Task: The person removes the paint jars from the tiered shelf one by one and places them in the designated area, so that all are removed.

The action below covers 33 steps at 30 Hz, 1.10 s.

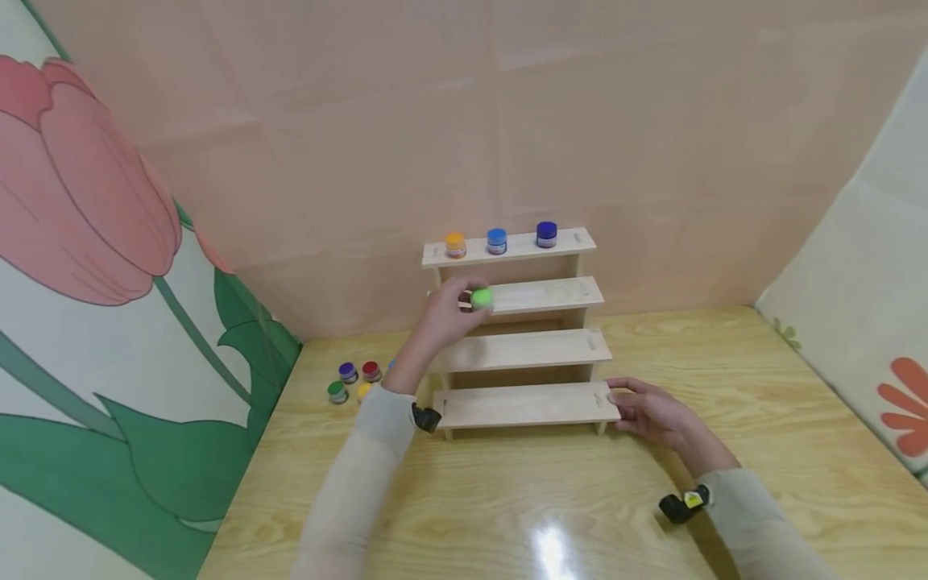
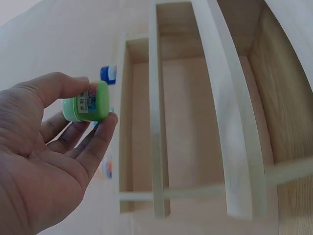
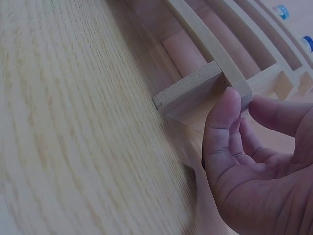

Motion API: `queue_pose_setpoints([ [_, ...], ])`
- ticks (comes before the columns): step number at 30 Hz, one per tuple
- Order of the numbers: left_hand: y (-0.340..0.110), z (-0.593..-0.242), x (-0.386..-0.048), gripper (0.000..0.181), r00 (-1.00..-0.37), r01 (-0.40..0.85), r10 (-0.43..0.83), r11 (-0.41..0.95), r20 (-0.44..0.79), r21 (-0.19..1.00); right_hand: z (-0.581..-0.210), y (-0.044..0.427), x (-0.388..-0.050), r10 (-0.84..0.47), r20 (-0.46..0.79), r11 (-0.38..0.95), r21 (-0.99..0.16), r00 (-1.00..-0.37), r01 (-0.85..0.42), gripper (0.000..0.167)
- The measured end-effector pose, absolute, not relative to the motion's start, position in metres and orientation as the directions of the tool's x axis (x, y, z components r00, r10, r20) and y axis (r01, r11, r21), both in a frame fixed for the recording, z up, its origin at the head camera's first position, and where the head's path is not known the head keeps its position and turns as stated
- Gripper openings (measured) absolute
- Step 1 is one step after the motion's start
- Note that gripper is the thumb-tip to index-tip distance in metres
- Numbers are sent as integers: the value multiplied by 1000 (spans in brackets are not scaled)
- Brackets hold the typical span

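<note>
Pinched between the thumb and fingers of my left hand (image 1: 451,312) is a small light-green paint jar (image 2: 89,103), held in front of the second-highest step of a wooden tiered shelf (image 1: 522,350). My right hand (image 1: 652,412) grips the right end of the lowest step (image 3: 234,81) between thumb and fingers. Along the top step stand an orange jar (image 1: 455,245), a light-blue jar (image 1: 496,241) and a dark-blue jar (image 1: 546,234), spaced apart.
Left of the shelf, several jars stand on the wooden table (image 1: 493,499), among them a green jar (image 1: 337,392), a purple jar (image 1: 348,372), a red jar (image 1: 371,370) and a yellow jar (image 1: 364,392). My left forearm partly covers this group. A pinkish-tan cloth (image 1: 348,161) hangs behind.
</note>
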State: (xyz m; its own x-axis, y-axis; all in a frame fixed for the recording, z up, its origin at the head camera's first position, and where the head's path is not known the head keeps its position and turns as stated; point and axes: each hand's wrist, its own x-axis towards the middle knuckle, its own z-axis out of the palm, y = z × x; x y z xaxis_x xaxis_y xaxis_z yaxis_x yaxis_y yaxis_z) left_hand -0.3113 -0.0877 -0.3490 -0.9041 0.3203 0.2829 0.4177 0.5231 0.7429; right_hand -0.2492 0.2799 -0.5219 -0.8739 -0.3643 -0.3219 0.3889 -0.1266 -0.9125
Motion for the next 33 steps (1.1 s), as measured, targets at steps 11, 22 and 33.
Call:
queue_pose_setpoints([
  [11,-137,-351,-287,42,-923,371,292,507,251,778,-522,281,-248,-371,-311,-132,-915,-875,382,26],
  [22,-184,-371,-272,44,-928,365,258,497,268,787,-520,279,-248,-372,-312,-132,-914,-874,383,29],
  [33,-229,-382,-255,45,-942,322,256,512,216,796,-522,279,-249,-379,-304,-157,-910,-874,384,22],
])
